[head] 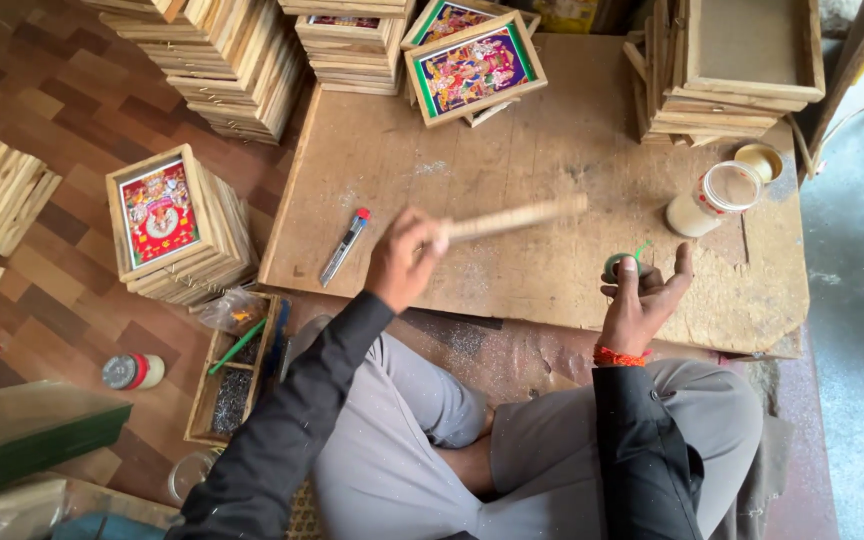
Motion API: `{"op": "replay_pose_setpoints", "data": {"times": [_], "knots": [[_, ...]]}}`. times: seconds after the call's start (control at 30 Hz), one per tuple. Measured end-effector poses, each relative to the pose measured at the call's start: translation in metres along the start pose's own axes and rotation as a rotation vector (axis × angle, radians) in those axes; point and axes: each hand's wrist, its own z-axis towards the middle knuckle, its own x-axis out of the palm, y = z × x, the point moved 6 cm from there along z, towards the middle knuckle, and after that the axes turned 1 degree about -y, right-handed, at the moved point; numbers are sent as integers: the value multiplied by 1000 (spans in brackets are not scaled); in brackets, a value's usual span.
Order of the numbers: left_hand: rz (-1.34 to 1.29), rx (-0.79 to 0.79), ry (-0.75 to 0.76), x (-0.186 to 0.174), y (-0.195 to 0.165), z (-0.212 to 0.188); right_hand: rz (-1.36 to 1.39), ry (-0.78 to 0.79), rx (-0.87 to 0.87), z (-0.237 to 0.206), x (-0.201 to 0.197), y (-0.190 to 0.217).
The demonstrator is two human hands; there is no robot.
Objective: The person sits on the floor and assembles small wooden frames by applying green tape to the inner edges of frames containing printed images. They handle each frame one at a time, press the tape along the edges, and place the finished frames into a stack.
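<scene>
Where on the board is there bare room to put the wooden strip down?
Bare board lies between the utility knife, the framed pictures and the glue jar. Crowded: the back edge with frame stacks, and the near right by the right hand.

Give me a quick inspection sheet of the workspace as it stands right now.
Surface: worn wooden board on the floor, dusty.
Job's things: wooden strip in left hand; small green roll in right hand.
Clutter: utility knife, white jar, tray of nails.
Grippers: both hands closed on their items.
Cables: nothing seen.
Surroundings: stacks of wooden frames, framed pictures.
</scene>
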Motion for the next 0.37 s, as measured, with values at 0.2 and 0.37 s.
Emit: {"op": "replay_pose_setpoints", "data": {"times": [0.2,0.37], "knots": [[277,93,347,7,-39,-62,-6,78,64,-5,7,-12],[194,-43,262,42,-19,-80,-176,244,-28,-15,23,-22]]}}
